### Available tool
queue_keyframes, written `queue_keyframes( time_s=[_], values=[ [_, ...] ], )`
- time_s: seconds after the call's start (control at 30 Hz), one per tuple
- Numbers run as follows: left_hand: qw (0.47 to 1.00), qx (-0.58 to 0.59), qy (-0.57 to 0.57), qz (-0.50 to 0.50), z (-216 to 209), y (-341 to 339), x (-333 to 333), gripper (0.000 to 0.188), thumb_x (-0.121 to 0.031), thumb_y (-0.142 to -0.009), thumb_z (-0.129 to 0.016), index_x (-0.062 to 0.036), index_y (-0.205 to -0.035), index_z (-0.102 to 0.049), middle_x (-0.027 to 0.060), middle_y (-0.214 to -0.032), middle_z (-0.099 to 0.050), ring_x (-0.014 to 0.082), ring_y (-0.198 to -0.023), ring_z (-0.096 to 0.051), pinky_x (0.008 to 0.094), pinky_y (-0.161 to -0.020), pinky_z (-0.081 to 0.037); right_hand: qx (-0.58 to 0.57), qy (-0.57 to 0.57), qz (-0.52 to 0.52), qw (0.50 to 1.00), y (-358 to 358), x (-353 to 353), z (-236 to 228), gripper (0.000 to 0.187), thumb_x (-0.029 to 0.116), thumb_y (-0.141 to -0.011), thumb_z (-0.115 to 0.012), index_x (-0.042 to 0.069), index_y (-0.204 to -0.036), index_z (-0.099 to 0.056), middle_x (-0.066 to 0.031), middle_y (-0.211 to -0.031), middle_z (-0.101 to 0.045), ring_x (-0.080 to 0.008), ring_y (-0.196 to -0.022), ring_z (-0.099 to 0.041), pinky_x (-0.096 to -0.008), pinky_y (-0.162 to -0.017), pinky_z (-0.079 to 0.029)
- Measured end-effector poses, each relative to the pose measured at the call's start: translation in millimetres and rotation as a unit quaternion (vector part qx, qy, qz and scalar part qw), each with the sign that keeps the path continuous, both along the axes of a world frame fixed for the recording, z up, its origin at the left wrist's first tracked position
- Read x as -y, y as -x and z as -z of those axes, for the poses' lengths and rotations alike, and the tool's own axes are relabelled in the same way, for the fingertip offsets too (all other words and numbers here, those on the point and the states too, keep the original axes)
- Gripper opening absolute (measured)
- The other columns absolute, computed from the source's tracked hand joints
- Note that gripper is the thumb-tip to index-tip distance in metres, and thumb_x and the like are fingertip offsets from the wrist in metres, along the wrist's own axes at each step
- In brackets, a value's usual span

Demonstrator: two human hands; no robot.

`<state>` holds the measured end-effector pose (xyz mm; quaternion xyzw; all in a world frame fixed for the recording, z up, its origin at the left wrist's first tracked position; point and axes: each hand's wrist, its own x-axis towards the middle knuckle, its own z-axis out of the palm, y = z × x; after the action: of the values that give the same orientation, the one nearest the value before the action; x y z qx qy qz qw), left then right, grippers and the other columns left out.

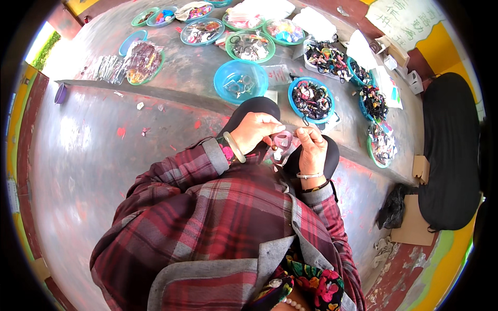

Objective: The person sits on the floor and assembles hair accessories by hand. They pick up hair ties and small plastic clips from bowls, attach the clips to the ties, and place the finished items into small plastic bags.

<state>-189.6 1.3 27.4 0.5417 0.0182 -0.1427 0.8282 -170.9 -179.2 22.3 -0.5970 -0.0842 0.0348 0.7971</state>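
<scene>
Both my hands are raised over my lap, between my knees. My left hand (pixel 255 129), with a pale bangle (pixel 234 147) at its wrist, is closed, its thumb and fingers pinched at the edge of a small pinkish-purple piece (pixel 282 139). The piece looks partly see-through, and its kind cannot be made out. Just right of it, my right hand (pixel 313 149) is closed too, thumb against forefinger; what it pinches is too small to tell. A silver-coloured bangle (pixel 310 176) circles that wrist. Small white and brown bits (pixel 277 154) show below the pink piece.
Ahead on the raised ledge stands a blue basin (pixel 218 78) with a few clear packets inside. Another blue basin (pixel 294 106) holds dark, mixed small items. Several more bowls and trays spread behind and rightward. A black covered object (pixel 450 150) and cardboard (pixel 413 223) lie far right.
</scene>
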Motion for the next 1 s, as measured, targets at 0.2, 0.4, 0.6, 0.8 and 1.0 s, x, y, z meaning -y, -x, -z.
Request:
queue_keyframes(
  time_s=[0.2,0.4,0.6,0.8,1.0],
  values=[
    [0.998,0.026,-0.049,0.011,3,-15,3,0.019,-0.018,-0.084,-0.061,0.0008,-0.089,-0.063,0.0056,-0.08,-0.063,0.0105,-0.065,-0.059,0.0215,-0.052,-0.048,-0.013,0.002,0.021,1.0,-9,2,-11,0.011,0.011,-0.081,-0.065,0.001,-0.075,-0.063,-0.0014,-0.072,-0.061,-0.0089,-0.07,-0.052,-0.0227,-0.071,-0.04],
    [0.999,0.014,-0.044,-0.026,13,-36,-15,0.027,-0.024,-0.088,-0.054,0.0004,-0.095,-0.062,0.0062,-0.083,-0.064,0.0105,-0.068,-0.06,0.0215,-0.053,-0.049,-0.049,0.034,0.071,0.996,-25,6,-6,0.019,0.018,-0.087,-0.058,0.0,-0.086,-0.065,-0.0024,-0.073,-0.061,-0.0108,-0.07,-0.055,-0.0247,-0.07,-0.043],
    [0.962,-0.098,0.092,-0.24,90,-74,-90,0.017,-0.014,-0.087,-0.052,0.0011,-0.094,-0.056,0.0104,-0.083,-0.064,0.0147,-0.069,-0.061,0.0221,-0.055,-0.048,-0.09,0.013,0.052,0.994,-32,12,28,0.021,0.02,-0.086,-0.058,-0.001,-0.086,-0.065,-0.0044,-0.072,-0.061,-0.0122,-0.067,-0.056,-0.0251,-0.064,-0.043],
    [0.926,-0.095,0.102,-0.352,104,-121,-131,0.014,-0.013,-0.087,-0.053,-0.0008,-0.093,-0.054,0.0107,-0.085,-0.063,0.0165,-0.072,-0.06,0.0253,-0.062,-0.05,-0.106,0.058,0.005,0.993,-42,-1,39,0.021,0.018,-0.086,-0.058,-0.001,-0.086,-0.066,-0.0049,-0.071,-0.063,-0.0098,-0.063,-0.056,-0.0227,-0.062,-0.044],
    [0.869,-0.127,-0.044,-0.476,165,-146,-152,0.025,-0.014,-0.084,-0.055,0.0018,-0.102,-0.055,0.0079,-0.085,-0.055,0.0159,-0.078,-0.054,0.033,-0.071,-0.051,-0.113,0.076,-0.014,0.991,-44,2,41,0.02,0.018,-0.086,-0.058,-0.001,-0.085,-0.066,-0.0046,-0.069,-0.062,-0.0092,-0.063,-0.056,-0.0222,-0.061,-0.044]
  ],
)
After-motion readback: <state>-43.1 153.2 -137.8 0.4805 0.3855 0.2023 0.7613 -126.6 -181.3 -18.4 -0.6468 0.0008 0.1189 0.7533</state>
